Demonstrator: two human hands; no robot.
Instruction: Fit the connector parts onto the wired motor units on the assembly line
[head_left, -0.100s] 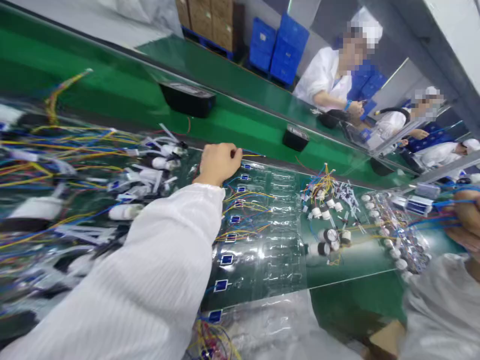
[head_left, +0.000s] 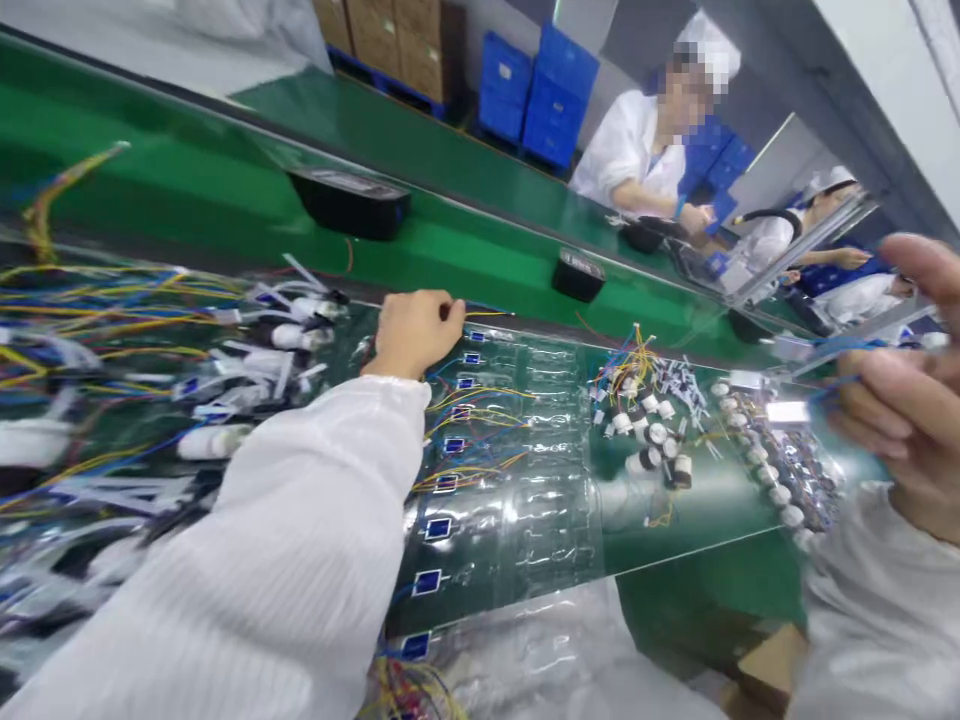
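Note:
My left hand (head_left: 416,332) is closed at the far edge of a clear plastic sheet (head_left: 555,500); what it pinches is hidden. Thin yellow and blue wires (head_left: 491,313) run out beside its fingertips. Down the sheet's left side lie small blue rectangular parts (head_left: 438,529) in a row, some with wires across them. At the right, my right hand (head_left: 892,385) is blurred, its lower fingers closed on blue wires (head_left: 836,388) and one finger raised. A bright white rectangular piece (head_left: 787,412) shows just left of that hand.
Wire bundles and white cylindrical parts (head_left: 214,441) cover the left side. More white parts (head_left: 652,435) and a wired cluster (head_left: 795,460) lie right. Black boxes (head_left: 577,275) stand on the green strip behind. People (head_left: 637,150) in white sit across. An open carton (head_left: 772,665) is below.
The view has shifted slightly, moving the scene left. My right hand has come further into view, one finger now raised. The blue-faced piece beside it now shows white glare.

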